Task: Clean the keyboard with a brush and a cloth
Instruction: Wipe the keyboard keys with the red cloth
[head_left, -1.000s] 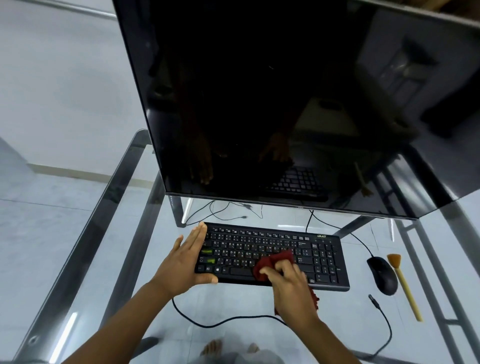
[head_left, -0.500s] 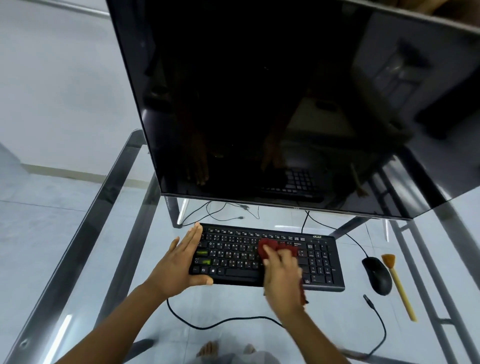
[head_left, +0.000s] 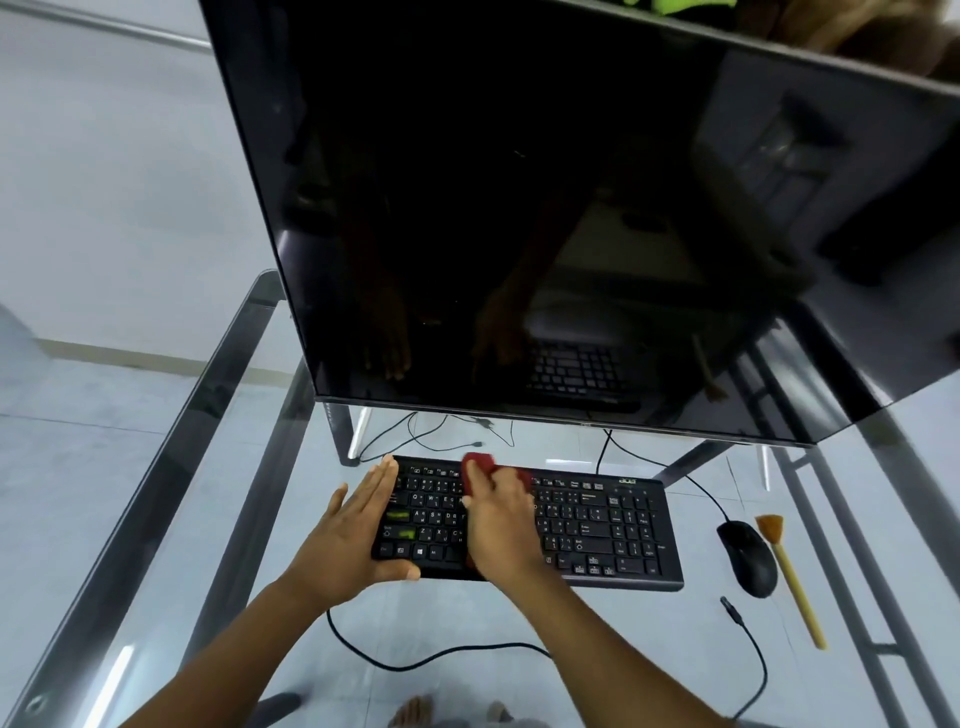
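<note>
A black keyboard (head_left: 597, 525) lies on the glass desk below the monitor. My left hand (head_left: 353, 530) rests flat against the keyboard's left end, fingers straight and thumb along the front edge. My right hand (head_left: 501, 525) presses a red cloth (head_left: 480, 467) onto the keys left of the middle; the cloth sticks out past my fingertips at the keyboard's back row. Most of the cloth is hidden under the hand. A brush (head_left: 789, 577) with a yellow handle and orange bristles lies on the desk to the right of the mouse.
A large dark monitor (head_left: 545, 208) leans over the back of the glass desk (head_left: 156, 467). A black mouse (head_left: 748, 558) sits right of the keyboard. Black cables (head_left: 431, 660) run along the desk's front and behind the keyboard. Bare feet show below through the glass.
My right hand has slid the red cloth from the keyboard's front middle up and to the left, toward the back row. My left hand has stayed at the left end.
</note>
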